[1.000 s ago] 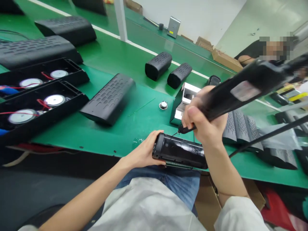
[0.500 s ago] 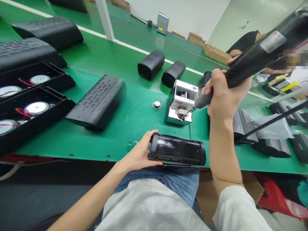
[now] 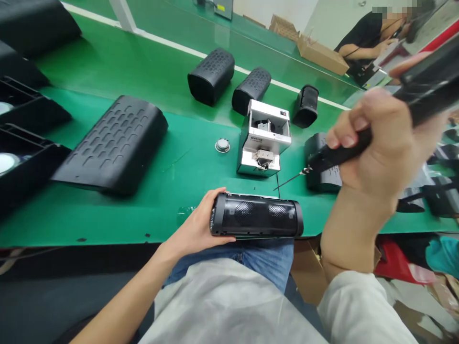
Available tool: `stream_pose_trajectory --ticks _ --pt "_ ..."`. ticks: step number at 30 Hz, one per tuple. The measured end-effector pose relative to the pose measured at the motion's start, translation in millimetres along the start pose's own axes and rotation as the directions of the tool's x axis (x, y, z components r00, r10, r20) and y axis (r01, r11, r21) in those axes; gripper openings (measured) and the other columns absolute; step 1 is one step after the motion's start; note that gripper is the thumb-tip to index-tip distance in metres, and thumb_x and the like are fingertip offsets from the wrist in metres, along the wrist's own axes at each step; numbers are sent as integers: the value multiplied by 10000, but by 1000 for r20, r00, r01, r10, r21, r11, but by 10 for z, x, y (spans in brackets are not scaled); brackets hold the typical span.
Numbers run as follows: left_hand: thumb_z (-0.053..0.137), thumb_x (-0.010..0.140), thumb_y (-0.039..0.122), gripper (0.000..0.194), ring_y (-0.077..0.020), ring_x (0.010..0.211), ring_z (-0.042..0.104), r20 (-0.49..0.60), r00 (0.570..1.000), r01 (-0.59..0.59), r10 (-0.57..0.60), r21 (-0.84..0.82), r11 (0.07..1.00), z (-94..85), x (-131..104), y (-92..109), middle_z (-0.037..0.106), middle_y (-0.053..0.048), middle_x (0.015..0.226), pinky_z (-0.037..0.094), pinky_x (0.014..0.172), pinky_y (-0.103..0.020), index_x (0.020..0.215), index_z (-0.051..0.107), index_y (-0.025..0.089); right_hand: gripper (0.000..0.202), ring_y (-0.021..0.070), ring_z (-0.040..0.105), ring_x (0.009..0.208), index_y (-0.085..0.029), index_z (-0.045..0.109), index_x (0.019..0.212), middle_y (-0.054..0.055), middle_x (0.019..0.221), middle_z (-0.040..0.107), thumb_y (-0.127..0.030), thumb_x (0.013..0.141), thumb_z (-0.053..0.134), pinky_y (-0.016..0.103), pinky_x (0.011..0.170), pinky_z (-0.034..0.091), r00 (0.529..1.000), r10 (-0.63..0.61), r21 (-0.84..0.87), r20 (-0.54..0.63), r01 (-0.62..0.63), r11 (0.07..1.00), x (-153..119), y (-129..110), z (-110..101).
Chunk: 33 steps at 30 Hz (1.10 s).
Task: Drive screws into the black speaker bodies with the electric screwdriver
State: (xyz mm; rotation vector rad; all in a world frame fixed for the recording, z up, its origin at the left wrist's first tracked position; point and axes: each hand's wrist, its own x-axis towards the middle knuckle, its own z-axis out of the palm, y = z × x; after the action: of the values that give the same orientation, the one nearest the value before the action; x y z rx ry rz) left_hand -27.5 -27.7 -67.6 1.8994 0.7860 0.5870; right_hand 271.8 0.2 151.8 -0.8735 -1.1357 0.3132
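Observation:
At the table's front edge, my left hand (image 3: 201,222) grips the left end of a black speaker body (image 3: 258,216) with two perforated patches on its glossy face. My right hand (image 3: 380,138) is closed around a black electric screwdriver (image 3: 337,155), raised on the right and partly blurred. Its thin bit points left and down, ending a little above the speaker's right part, apart from it. Whether a screw sits on the tip is too small to tell. A white-and-silver screw feeder (image 3: 264,136) stands just behind the speaker body.
A small round metal part (image 3: 222,145) lies left of the feeder. A large black textured housing (image 3: 116,143) rests farther left, near open housings (image 3: 32,162). Several small black speakers (image 3: 211,76) stand behind. Across the table, a person (image 3: 369,48) sits beside cardboard boxes (image 3: 321,55).
The screwdriver's bit has left the feeder's pick-up spot and moved right and toward me with my right hand. My left hand keeps hold of the speaker body. The head view has shifted.

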Motion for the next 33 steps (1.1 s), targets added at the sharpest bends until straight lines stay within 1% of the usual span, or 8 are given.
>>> stream_pose_trajectory --ticks 4,7,10,14,18,23,27,33 --pt "966 916 601 1123 -468 1630 583 17 1000 5 -5 28 1000 -14 2 -10 484 -174 1778 517 1359 -673 1775 290 346 192 109 293 448 -289 747 995 -77 640 382 -184 842 796 322 372 277 1000 9 14 -15 -9 1000 -16 -233 -176" --pt "935 939 629 1123 -473 1639 568 29 1000 4 -6 45 999 -19 3 -25 461 -181 1792 514 1357 -680 1789 260 339 209 111 294 424 -302 779 1010 -77 650 373 -185 839 801 343 362 238 1000 -21 -6 -5 21 1000 -51 -264 -210" --pt "930 940 639 1124 -470 1647 563 35 999 4 -6 50 999 -21 -2 -36 458 -180 1794 512 1360 -672 1787 256 338 233 119 332 441 -336 796 1029 -80 643 395 -199 842 813 321 364 275 998 56 -72 -8 -56 996 -93 -262 -193" --pt "938 934 631 1127 -485 1672 540 21 1000 7 -7 40 999 -15 -4 -39 456 -189 1800 511 1360 -682 1788 264 336 247 104 303 396 -286 771 1013 -110 577 433 -222 811 898 287 346 292 997 73 9 10 -73 997 -168 -205 -201" --pt "987 899 581 1111 -484 1662 556 -4 1000 -7 7 15 1000 -6 2 -11 504 -184 1763 526 1352 -679 1759 327 338 309 123 398 397 -312 734 1066 -108 611 520 -198 849 922 284 367 402 989 124 20 85 -126 992 -399 -74 -280" --pt "1056 814 527 1124 -445 1513 683 -22 999 33 -33 -4 999 -23 16 63 592 -161 1660 599 1285 -630 1705 401 327 307 115 426 383 -317 711 1094 -113 622 541 -154 917 901 258 368 435 995 3 53 101 -9 999 -723 53 -354" --pt "1036 848 529 1057 -441 1529 666 -12 999 35 -35 0 999 -47 24 97 586 -151 1649 596 1288 -618 1675 409 324 286 122 449 399 -317 715 1081 -98 633 543 -183 932 918 251 352 406 995 -26 52 96 21 998 -767 101 -355" --pt "1025 870 528 1068 -442 1546 649 5 1000 9 -9 16 1000 -45 26 67 565 -157 1660 589 1296 -618 1692 372 330 313 121 476 405 -314 738 1127 -92 650 569 -116 927 875 243 347 398 992 -39 95 118 28 995 -752 144 -366"
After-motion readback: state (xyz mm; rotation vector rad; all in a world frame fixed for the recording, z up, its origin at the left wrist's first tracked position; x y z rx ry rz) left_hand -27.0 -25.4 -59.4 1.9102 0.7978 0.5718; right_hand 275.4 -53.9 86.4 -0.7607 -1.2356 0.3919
